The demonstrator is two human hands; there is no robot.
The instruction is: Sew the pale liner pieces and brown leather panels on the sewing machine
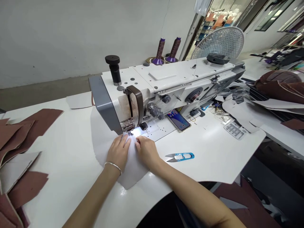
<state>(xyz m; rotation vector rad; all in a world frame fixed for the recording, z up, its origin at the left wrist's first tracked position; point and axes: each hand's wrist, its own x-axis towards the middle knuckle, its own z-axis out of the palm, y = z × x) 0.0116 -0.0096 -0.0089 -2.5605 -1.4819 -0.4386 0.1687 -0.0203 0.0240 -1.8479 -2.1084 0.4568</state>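
A pale sheet [134, 172] lies under the sewing machine [171, 79], towards the near edge of the worktop [71, 161]. The left hand [118, 150] rests flat on it, fingers slightly spread; the right hand [147, 152] curls over it, whether pinching I cannot tell. Blue snips [184, 156] lie rightward, brown pieces [28, 190] towards the left edge.

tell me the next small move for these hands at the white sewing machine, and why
Probably ease the pale, flat, curved-edged sheet slightly onward under the small dark metal presser foot: the left hand lies on it, the right hand is beside its edge, both close to the foot.
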